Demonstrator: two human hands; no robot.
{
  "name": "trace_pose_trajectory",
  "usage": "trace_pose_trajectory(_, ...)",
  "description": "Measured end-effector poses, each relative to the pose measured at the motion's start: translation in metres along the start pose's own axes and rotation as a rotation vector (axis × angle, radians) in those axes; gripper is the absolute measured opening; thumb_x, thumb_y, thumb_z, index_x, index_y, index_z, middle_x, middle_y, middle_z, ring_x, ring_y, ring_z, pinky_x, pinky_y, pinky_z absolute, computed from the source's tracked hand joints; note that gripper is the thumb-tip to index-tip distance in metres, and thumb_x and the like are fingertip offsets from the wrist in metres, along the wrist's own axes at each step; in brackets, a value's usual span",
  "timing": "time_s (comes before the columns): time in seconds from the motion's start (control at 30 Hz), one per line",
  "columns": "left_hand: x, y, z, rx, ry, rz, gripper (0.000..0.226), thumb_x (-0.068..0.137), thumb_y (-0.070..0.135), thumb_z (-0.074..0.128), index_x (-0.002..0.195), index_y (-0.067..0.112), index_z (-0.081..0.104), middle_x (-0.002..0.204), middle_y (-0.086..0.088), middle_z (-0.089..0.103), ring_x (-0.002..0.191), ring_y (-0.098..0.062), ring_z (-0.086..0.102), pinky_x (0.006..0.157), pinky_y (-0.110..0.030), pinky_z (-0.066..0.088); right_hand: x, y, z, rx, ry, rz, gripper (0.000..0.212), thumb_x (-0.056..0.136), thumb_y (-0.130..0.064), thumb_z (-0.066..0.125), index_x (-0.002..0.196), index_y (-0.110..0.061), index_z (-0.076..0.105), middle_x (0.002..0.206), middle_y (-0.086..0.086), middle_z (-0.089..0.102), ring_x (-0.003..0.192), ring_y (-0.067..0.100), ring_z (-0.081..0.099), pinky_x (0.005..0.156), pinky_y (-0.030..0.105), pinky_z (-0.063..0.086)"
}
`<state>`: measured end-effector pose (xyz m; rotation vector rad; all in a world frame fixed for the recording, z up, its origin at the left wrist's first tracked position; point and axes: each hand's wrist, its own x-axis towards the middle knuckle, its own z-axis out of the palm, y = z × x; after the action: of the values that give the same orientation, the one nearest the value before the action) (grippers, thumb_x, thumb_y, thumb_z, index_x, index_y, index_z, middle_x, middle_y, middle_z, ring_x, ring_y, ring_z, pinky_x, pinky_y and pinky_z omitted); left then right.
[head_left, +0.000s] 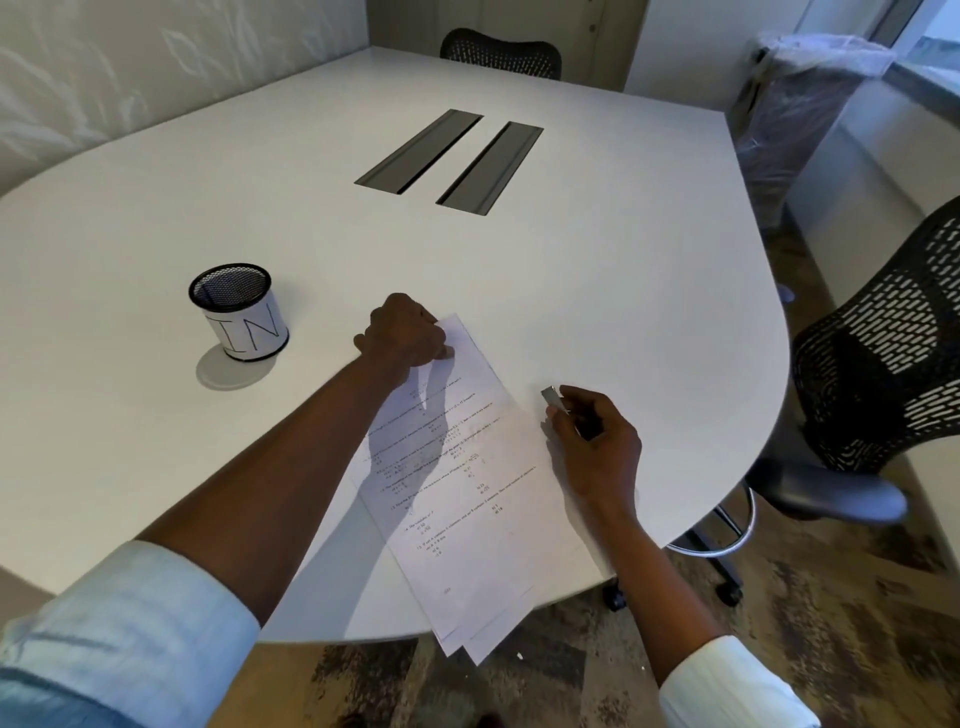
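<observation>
Item: sheets (467, 499), a few printed pages stacked loosely, fanned at the near end; lying on the desk (597, 260), long axis running from far to near, near end overhanging the desk edge.
Left hand (408, 332): on the far corner of the sheets, fingers curled and pinching it; the nearer hand to that corner.
Right hand (597, 441): just beside the right long edge; fingers (563, 415) closed on a small grey piece (551, 397), possibly a clip, kind not legible; the pinched corner lies to its left and farther off.
Judged next: bringing the piece across to that corner.
Surface: pale, matt, rounded; two cable slots (452, 156); mesh pen cup (239, 312) marked "IN", well left.
Room: mesh chairs (883, 353); lined bin (795, 104); patterned carpet (831, 623).
</observation>
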<state>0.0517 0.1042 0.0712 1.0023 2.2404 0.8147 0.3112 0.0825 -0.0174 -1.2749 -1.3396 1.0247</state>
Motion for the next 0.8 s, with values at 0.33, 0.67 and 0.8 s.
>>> trace_pose_trajectory(0.33, -0.02, -0.003, -0.034, -0.235, -0.078, 0.185, 0.018, 0.089, 0.004, 0.087, 0.089, 0.014, 0.073, 0.103, -0.015, 0.076, 0.096, -0.028, 0.067, 0.092, -0.04, 0.059, 0.015, -0.009, -0.014, 0.312, -0.099, 0.069, 0.015, 0.106, -0.025, 0.068, 0.116, -0.027, 0.08, 0.103, 0.005, 0.081, 0.087, 0.019, 0.075, 0.069, 0.032, 0.059)
trace_pose_trajectory(0.67, -0.041, 0.009, -0.069, -0.404, -0.119, 0.377, 0.013, 0.093, 0.0, 0.081, 0.102, 0.008, 0.077, 0.092, -0.005, 0.08, 0.077, -0.016, 0.076, 0.077, -0.033, 0.064, 0.036, -0.078, -0.002, -0.279, -0.175, -0.419, 0.02, 0.079, -0.033, 0.096, 0.095, -0.027, 0.086, 0.105, -0.004, 0.075, 0.102, 0.01, 0.075, 0.088, 0.029, 0.057)
trace_pose_trajectory(0.8, -0.041, 0.007, -0.074, -0.465, -0.052, 0.424, 0.012, 0.092, 0.003, 0.083, 0.1, 0.009, 0.077, 0.095, -0.007, 0.082, 0.08, -0.019, 0.076, 0.081, -0.04, 0.063, 0.042, -0.108, 0.001, -0.408, -0.177, -0.568, 0.016, 0.081, -0.03, 0.095, 0.091, -0.022, 0.085, 0.098, -0.001, 0.071, 0.09, 0.018, 0.071, 0.079, 0.039, 0.058)
